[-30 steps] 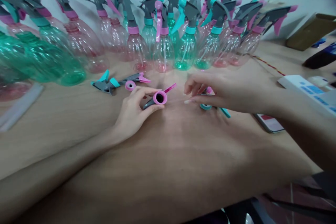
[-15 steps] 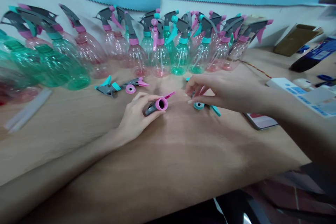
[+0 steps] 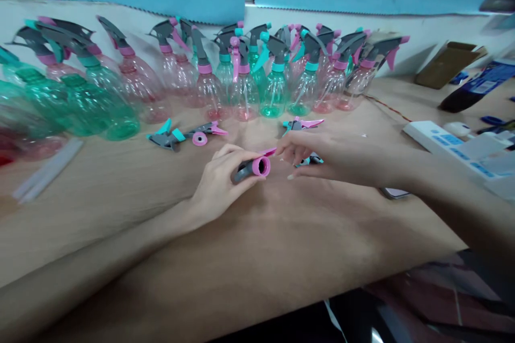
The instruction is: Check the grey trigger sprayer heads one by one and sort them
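Observation:
My left hand (image 3: 223, 179) is wrapped round a grey and pink spray trigger head (image 3: 246, 170), its hollow pink collar turned toward me. Just to the right, my right hand (image 3: 309, 153) reaches in with thumb and fingers apart. Its fingertips come up to the pink lever of that head; whether they touch it I cannot tell. Behind the right hand lie more trigger heads, one with a pink lever (image 3: 300, 124) and a teal one (image 3: 313, 159) partly hidden by the fingers. Left of my left hand lie a grey-teal trigger head (image 3: 164, 138) and a grey-pink one (image 3: 203, 131).
Clear pink and green spray bottles (image 3: 276, 91) stand in rows along the back. At left are open green bottles (image 3: 84, 107) and pale flat strips (image 3: 50, 169). A white power strip (image 3: 446, 142), a brown box (image 3: 446, 64) and a dark bottle (image 3: 475, 86) occupy the right.
My left hand has moved slightly right and down with the trigger head. My right hand has come closer to it, uncovering the pink-levered head behind and covering more of the teal one.

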The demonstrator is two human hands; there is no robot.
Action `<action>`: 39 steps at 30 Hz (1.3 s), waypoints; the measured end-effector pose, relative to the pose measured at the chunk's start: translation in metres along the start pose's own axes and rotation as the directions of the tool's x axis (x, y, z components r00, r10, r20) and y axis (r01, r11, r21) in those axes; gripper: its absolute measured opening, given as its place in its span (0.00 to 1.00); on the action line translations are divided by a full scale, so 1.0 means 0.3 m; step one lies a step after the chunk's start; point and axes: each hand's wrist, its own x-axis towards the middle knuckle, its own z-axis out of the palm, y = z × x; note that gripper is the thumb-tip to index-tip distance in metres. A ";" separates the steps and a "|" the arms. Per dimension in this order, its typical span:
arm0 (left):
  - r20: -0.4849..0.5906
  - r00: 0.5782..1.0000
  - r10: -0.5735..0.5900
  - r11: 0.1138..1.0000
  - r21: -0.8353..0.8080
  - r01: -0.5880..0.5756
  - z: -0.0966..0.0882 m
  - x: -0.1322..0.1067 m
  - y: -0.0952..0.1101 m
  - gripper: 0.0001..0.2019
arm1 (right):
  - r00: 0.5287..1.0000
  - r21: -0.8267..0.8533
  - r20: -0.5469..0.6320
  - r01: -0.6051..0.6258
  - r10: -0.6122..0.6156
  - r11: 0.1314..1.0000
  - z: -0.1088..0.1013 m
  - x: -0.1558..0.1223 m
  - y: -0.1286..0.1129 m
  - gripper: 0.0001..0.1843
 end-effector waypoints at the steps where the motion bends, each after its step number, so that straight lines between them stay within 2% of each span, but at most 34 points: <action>1: 0.001 1.000 0.005 1.000 -0.002 -0.005 0.000 0.003 0.004 0.13 | 1.000 0.002 -0.008 0.012 -0.012 1.000 0.006 0.001 0.000 0.13; 4: 0.001 1.000 0.012 1.000 0.005 -0.012 -0.003 0.018 0.018 0.12 | 0.998 0.007 -0.011 0.061 -0.061 0.998 0.027 0.007 0.000 0.16; 8: -0.019 1.000 0.011 1.000 0.018 -0.011 -0.004 0.038 0.025 0.12 | 0.999 0.055 -0.029 0.028 -0.026 0.998 0.058 0.023 -0.008 0.17; 13: -0.019 0.999 -0.046 0.999 -0.027 0.045 0.009 0.041 0.021 0.13 | 0.986 0.148 -0.165 -0.005 0.030 0.989 0.121 0.041 -0.015 0.16; 18: 0.016 0.994 -0.107 0.991 -0.080 0.108 0.029 0.034 0.041 0.11 | 0.941 0.220 -0.308 -0.077 0.144 0.972 0.171 0.043 -0.040 0.12; 21: 0.082 0.994 -0.077 0.993 -0.079 0.083 0.024 0.031 0.066 0.15 | 0.933 0.277 -0.301 -0.111 0.196 0.954 0.170 0.027 -0.052 0.11; 25: 0.222 0.974 0.046 0.995 -0.091 -0.026 -0.013 0.035 0.081 0.24 | 0.944 0.278 -0.222 -0.178 0.244 0.944 0.153 -0.019 -0.046 0.10; 28: 0.241 0.970 0.039 0.999 0.010 -0.042 -0.052 0.052 0.033 0.16 | 0.953 0.252 -0.157 -0.214 0.258 0.944 0.143 -0.067 -0.035 0.10; 31: 0.204 0.976 -0.077 0.957 0.289 0.015 -0.096 0.075 -0.070 0.13 | 0.961 0.299 -0.106 -0.213 0.254 0.930 0.127 -0.105 -0.027 0.12; 34: 0.190 0.957 -0.219 0.836 0.542 0.083 -0.143 0.085 -0.177 0.13 | 0.964 0.307 -0.156 -0.159 0.214 0.939 0.108 -0.109 -0.017 0.11; 37: 0.131 0.952 -0.278 0.781 0.608 0.144 -0.173 0.077 -0.244 0.15 | 0.956 0.247 -0.240 -0.110 0.170 0.963 0.099 -0.062 0.004 0.10; 39: 0.109 0.951 -0.289 0.774 0.612 0.165 -0.178 0.067 -0.267 0.15 | 0.953 0.241 -0.277 -0.054 0.122 0.969 0.105 -0.007 0.022 0.13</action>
